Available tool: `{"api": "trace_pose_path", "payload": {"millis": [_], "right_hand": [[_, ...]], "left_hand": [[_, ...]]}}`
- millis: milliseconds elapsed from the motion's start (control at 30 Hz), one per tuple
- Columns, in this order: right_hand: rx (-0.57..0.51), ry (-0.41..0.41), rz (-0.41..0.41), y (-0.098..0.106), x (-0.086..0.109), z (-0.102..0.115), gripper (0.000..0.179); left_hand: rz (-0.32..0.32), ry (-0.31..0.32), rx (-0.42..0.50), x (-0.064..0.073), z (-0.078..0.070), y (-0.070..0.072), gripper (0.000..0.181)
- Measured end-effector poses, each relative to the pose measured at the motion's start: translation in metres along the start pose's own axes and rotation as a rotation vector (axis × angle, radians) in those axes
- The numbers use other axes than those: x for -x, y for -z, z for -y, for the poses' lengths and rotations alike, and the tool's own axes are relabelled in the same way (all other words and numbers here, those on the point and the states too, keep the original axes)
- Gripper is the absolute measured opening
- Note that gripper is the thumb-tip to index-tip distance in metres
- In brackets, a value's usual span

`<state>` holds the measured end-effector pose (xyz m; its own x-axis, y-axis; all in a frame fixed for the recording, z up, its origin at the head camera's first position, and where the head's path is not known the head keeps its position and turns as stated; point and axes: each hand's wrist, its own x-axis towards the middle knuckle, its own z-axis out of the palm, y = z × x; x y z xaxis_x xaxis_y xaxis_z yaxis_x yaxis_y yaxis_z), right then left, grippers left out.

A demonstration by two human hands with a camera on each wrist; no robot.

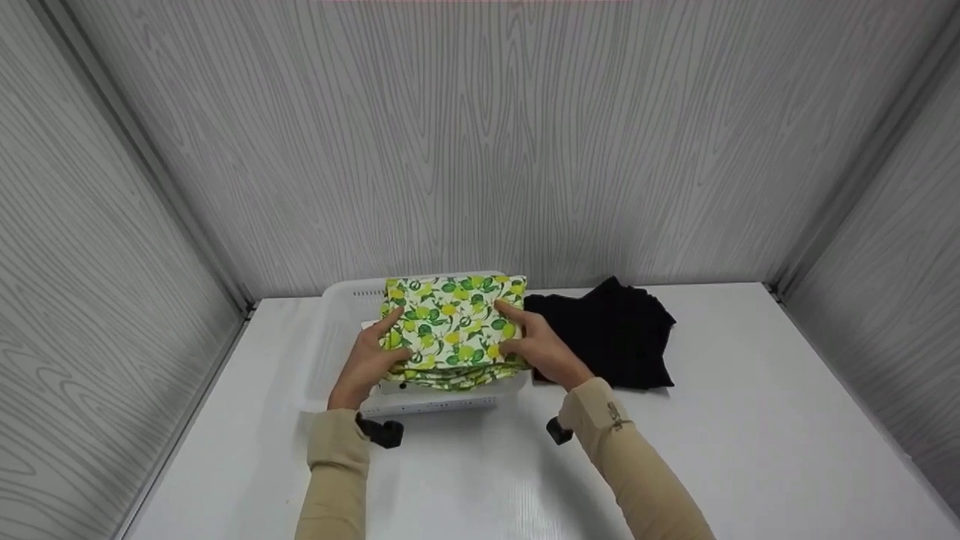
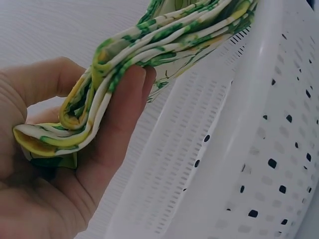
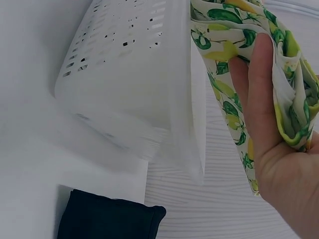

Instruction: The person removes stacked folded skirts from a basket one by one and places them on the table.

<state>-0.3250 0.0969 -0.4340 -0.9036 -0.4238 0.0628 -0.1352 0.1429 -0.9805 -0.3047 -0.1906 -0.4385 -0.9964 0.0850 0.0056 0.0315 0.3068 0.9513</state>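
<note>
A folded cloth (image 1: 454,322) with a green and yellow lemon print is held up between both hands, over the white basket. My left hand (image 1: 370,358) grips its left edge, and in the left wrist view the folded layers (image 2: 134,55) run between thumb and fingers. At the opposite edge my right hand (image 1: 546,345) grips the cloth, its fingers under the layers in the right wrist view. The white perforated plastic basket (image 1: 330,337) stands below, its rim (image 2: 254,99) close to the cloth. Part of the basket's inside is hidden by the cloth.
Black folded fabric (image 1: 611,334) lies on the white table (image 1: 720,420) just right of the basket. A grey wood-grain panel (image 1: 480,150) rises behind the table, with similar panels at both sides.
</note>
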Motion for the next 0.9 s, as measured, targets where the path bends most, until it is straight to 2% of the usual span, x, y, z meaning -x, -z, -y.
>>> {"api": "trace_pose_path", "payload": {"millis": [133,333,667,900], "right_hand": [[-0.038,0.002,-0.004,0.004,0.006,0.0,0.082],[-0.081,-0.001,0.0,0.011,0.016,-0.001,0.08],[-0.163,0.017,0.052,0.022,0.032,-0.008,0.081],[-0.149,0.01,0.023,0.032,0.045,-0.008,0.082]], "left_hand": [[0.001,-0.014,-0.013,0.004,-0.005,-0.005,0.077],[0.016,-0.052,0.017,0.009,-0.009,-0.014,0.076],[0.005,-0.045,0.065,0.016,-0.009,-0.032,0.077],[0.032,-0.064,0.095,0.02,-0.013,-0.045,0.078]]}}
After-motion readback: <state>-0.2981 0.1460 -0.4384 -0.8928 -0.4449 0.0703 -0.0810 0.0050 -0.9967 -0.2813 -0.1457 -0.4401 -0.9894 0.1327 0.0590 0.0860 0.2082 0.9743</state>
